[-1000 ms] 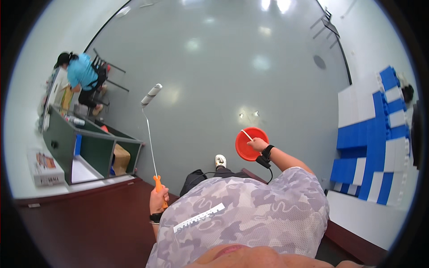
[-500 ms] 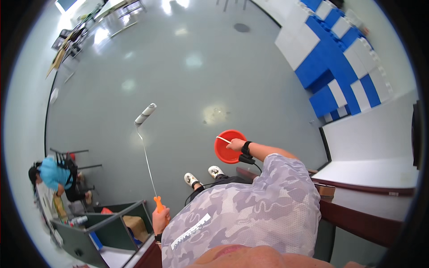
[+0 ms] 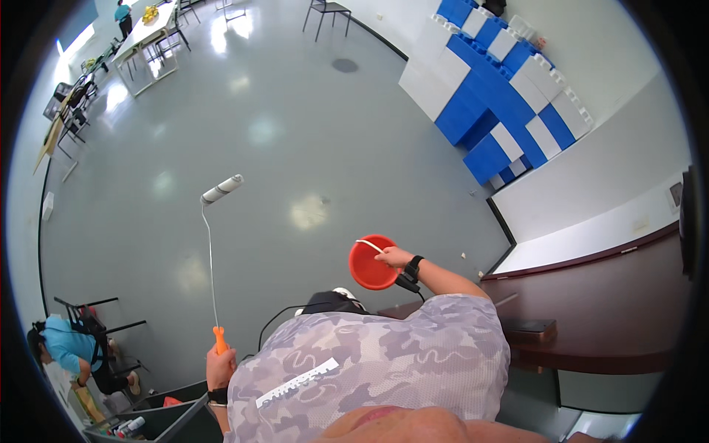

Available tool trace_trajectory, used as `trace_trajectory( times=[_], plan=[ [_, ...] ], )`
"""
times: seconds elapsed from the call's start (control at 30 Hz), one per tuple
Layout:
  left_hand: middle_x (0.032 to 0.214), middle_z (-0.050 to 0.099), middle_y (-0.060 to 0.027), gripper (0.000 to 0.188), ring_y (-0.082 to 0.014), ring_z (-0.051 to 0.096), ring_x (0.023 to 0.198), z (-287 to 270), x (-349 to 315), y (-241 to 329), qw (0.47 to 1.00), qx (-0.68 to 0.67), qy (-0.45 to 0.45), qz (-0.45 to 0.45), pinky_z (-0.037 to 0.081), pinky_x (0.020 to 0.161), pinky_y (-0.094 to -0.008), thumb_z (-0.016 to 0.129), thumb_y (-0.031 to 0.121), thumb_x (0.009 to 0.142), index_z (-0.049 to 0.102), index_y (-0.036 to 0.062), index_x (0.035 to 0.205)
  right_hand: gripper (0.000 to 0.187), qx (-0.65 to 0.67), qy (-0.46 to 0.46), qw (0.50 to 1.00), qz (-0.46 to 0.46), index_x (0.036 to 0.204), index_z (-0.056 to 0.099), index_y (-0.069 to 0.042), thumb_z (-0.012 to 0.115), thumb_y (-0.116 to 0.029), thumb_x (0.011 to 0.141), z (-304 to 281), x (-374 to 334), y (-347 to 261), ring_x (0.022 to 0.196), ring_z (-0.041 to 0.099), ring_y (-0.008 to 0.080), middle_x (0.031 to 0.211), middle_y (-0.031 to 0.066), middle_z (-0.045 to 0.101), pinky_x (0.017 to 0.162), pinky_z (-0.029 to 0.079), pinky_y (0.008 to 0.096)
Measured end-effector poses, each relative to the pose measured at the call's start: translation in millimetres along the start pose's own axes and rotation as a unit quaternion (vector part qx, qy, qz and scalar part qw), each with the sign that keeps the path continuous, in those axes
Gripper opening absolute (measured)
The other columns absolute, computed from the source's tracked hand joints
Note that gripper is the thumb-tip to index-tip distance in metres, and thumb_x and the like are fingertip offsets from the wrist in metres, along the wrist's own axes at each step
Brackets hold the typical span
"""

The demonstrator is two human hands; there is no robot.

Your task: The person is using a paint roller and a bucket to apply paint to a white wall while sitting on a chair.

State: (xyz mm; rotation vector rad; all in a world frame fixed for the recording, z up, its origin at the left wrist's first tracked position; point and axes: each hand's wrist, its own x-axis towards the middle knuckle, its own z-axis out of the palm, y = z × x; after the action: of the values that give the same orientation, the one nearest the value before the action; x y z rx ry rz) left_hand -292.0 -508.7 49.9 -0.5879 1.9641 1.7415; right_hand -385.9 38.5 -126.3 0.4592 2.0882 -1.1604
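Observation:
My left hand [image 3: 220, 366] is closed round the orange handle of a paint roller [image 3: 213, 273]. Its long thin wire frame points away from me, and the white roller sleeve [image 3: 222, 190] with dark bands is held out over the floor. By its white handle my right hand [image 3: 394, 257] grips a red bucket [image 3: 362, 266], which hangs in front of me to the right. The bucket's inside shows plain red, with no contents that I can make out. A black band and a small black device with a cable are at my right wrist.
Blue and white large blocks [image 3: 509, 96] are stacked by the right wall. A dark red-brown table [image 3: 605, 317] stands close on my right. A dark green partitioned bin [image 3: 159, 421] is at lower left, near a bending person in blue [image 3: 70, 343]. Far off stand a white table [image 3: 151, 29] and a chair [image 3: 326, 11].
The view has shifted as I moved and turned, so the blocks and the person sit further left. Roller and bucket stay in my hands; one shoe is now hidden.

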Motion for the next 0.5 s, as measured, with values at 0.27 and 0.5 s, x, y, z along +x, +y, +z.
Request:
trace_trajectory(
  times=[0.27, 0.5],
  plan=[
    [0.053, 0.044, 0.0000, 0.010, -0.0083, 0.040, 0.043, -99.3, 33.2, -26.6, 0.997, -0.060, 0.030, 0.024, 0.033, 0.041, -0.0222, 0.055, 0.006, 0.069, 0.045, 0.0052, 0.067, 0.025, -0.025, 0.019, 0.988, 0.151, 0.080, 0.060, -0.010, 0.057, -0.034, 0.078, 41.8, 24.7, -32.9, 0.038, 0.041, 0.0154, 0.049, 0.0033, 0.047, 0.034, 0.029, 0.0306],
    [0.055, 0.046, -0.0003, 0.009, -0.0083, 0.044, 0.046, -223.2, 84.5, -36.4, 0.992, -0.111, 0.058, 0.021, 0.036, 0.044, -0.0229, 0.055, 0.007, 0.070, 0.047, 0.0037, 0.069, 0.016, 0.090, 0.040, 0.972, 0.215, 0.082, 0.058, -0.007, 0.054, -0.022, 0.082, 110.4, 84.2, -106.7, 0.044, 0.044, 0.0155, 0.056, 0.0030, 0.051, 0.039, 0.033, 0.0301]
  ],
)
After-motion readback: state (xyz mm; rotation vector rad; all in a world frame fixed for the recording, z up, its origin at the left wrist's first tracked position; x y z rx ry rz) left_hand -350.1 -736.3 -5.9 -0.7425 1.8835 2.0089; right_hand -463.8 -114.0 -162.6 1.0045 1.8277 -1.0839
